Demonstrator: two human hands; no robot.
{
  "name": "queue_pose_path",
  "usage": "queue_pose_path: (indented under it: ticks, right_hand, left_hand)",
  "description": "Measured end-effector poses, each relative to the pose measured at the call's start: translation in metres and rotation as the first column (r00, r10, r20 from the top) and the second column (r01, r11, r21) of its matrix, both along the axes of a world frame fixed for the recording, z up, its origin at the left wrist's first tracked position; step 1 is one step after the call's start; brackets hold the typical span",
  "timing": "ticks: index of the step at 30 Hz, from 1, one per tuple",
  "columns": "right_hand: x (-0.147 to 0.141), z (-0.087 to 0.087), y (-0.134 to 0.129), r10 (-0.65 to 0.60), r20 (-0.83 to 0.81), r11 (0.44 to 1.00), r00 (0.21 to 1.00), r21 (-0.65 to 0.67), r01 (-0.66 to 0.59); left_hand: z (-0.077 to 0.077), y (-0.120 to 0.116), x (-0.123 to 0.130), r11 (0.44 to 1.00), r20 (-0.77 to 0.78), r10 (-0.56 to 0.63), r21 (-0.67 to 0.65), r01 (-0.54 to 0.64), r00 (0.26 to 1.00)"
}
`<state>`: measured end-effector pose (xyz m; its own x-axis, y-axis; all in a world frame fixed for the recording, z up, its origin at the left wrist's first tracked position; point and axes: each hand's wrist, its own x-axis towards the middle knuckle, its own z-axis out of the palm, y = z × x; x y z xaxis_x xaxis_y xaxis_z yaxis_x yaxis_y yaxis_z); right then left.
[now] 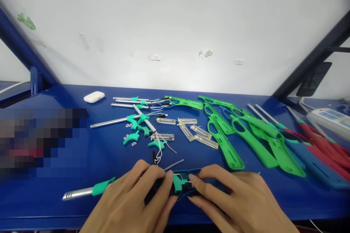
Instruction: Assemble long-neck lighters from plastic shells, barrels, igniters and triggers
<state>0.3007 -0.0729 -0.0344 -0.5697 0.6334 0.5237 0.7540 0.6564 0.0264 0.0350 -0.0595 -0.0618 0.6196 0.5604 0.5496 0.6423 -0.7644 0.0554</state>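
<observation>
Near the front edge, my left hand (136, 196) and my right hand (232, 193) hold a dark blue lighter shell half (191, 171), fingers closed on it from both sides. Inside the shell sits a turquoise trigger (178, 185), close to my left fingertips. My right index finger and thumb press by a small dark part with wires right of the trigger. A silver lighter tube (79, 193) with a turquoise collar (102, 187) sticks out to the left beyond my left hand. My fingers hide much of the shell.
Behind my hands lie loose turquoise triggers (131, 138), several clear fuel tanks (203, 141) and wired metal tubes (129, 106). Green shell halves (226, 151) lie to the right, with blue lighters (314, 162) and red lighters (325, 145) further right. A white case (94, 97) lies back left.
</observation>
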Motion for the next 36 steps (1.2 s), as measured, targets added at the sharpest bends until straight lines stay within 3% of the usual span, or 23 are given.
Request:
queue_pose_path:
  ticks: [4,7,10,15,27,32,36]
  right_hand:
    - [-0.001,0.002,0.001,-0.021,-0.081,0.998,0.996,0.050,0.026]
    - [-0.001,0.001,0.002,-0.056,-0.144,0.997,0.988,0.048,0.064]
    - [-0.001,-0.002,0.002,-0.069,-0.134,0.995,0.989,0.056,0.078]
    - [0.001,-0.004,0.003,-0.056,-0.084,0.997,0.995,0.043,0.059]
    - [0.001,-0.002,0.005,-0.060,-0.068,0.998,0.996,0.024,0.061]
    - [0.008,-0.007,0.004,-0.132,-0.192,0.988,0.972,0.049,0.144]
    - [0.015,-0.019,0.000,-0.123,-0.283,0.987,0.951,0.063,0.147]
  left_hand:
    - [0.025,0.008,-0.022,0.998,0.101,0.015,0.063,-0.021,0.995]
    - [0.036,0.010,-0.044,0.997,0.027,0.080,-0.020,-0.079,0.996]
    - [0.031,0.009,-0.058,0.990,-0.013,0.091,-0.109,-0.091,0.996]
    - [0.016,0.009,-0.059,0.978,-0.004,0.062,-0.201,-0.062,0.998]
    - [0.014,0.010,-0.056,0.985,-0.039,0.047,-0.164,-0.053,0.998]
    - [0.012,0.013,-0.056,0.992,-0.026,0.043,-0.121,-0.046,0.999]
    - [0.013,0.013,-0.056,0.994,-0.008,0.050,-0.100,-0.050,0.999]
